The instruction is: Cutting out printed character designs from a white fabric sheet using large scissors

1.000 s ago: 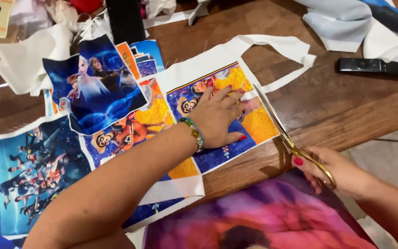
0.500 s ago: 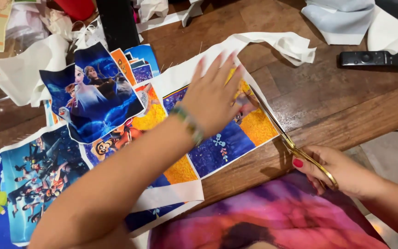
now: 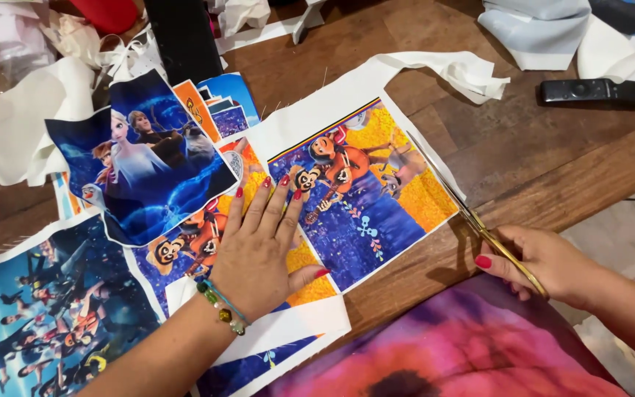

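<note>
Gold-handled scissors (image 3: 472, 220) sit in the right hand (image 3: 553, 265), whose fingers are clenched through and around the handles near the worktop's front edge; the long blades point up and away, lying along the right border of a printed fabric panel (image 3: 365, 198) with cartoon figures on a blue and yellow ground. That panel lies flat on the brown wooden worktop (image 3: 553, 162), ringed by a white unprinted margin that runs off into a loose white strip (image 3: 450, 70) toward the far side. The left hand (image 3: 262, 250) rests palm down with its fingers released and spread, pressing on the left part of this panel and on the orange-and-blue print beside it; it grasps nothing. A beaded bracelet (image 3: 222, 305) circles the left wrist. To the left, a blue print with pale-haired figures (image 3: 148, 165) overlaps several smaller prints, and a darker blue print with many small figures (image 3: 53, 309) lies at the near left corner. White fabric scraps (image 3: 9, 125) are heaped at the far left. A black remote control (image 3: 597, 91) lies on the worktop at the far right, well apart from the scissors, just beside folded pale blue and white cloth (image 3: 545, 29). A purple and pink garment (image 3: 464, 345) fills the bottom of the view.
</note>
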